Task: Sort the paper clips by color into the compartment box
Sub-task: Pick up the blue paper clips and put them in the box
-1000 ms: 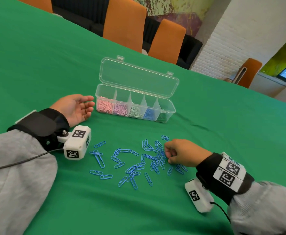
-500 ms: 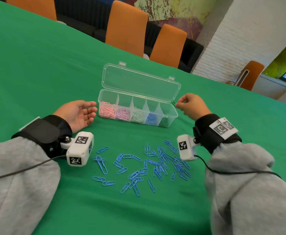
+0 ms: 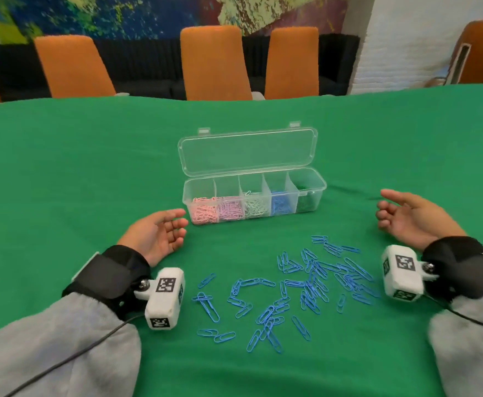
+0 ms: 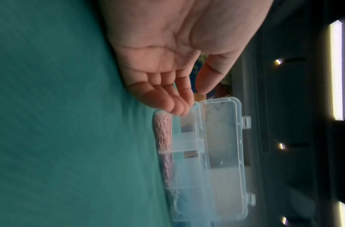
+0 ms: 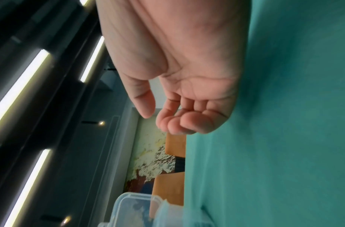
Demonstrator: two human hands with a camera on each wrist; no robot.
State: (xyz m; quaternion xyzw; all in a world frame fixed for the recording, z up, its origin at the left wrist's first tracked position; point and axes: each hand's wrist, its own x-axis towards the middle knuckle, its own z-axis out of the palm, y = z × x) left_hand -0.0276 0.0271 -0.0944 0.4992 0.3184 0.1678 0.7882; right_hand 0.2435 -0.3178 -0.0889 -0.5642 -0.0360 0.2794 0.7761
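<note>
Both hands down on the green worktop [image 3: 91, 156] and neither holds a thing. The left hand [image 3: 156, 234] lies palm turned inward just beside the pink end of the compartment box [image 3: 253, 193], its fingers [image 4: 167, 98] loosely curled and relaxed, close to the box's end wall — whether they touch it, I cannot tell. The right hand [image 3: 409, 219] rests well off to the right of the box, palm inward too, fingers [image 5: 179, 121] slack and a little curled, thumb apart.

The box stands with its clear lid [image 3: 249, 151] tipped up at the back. Five compartments, left to right: pink, lilac-pink, pale whitish, blue, and dark green at the far right.

And between the two wrists — the loose blue paper clips [image 3: 300, 285], a scattered heap on the cloth, thickest toward the right, thinning out to singles nearer the left wrist camera [image 3: 164, 302]. Orange chairs [image 3: 214, 61] line the far edge.
</note>
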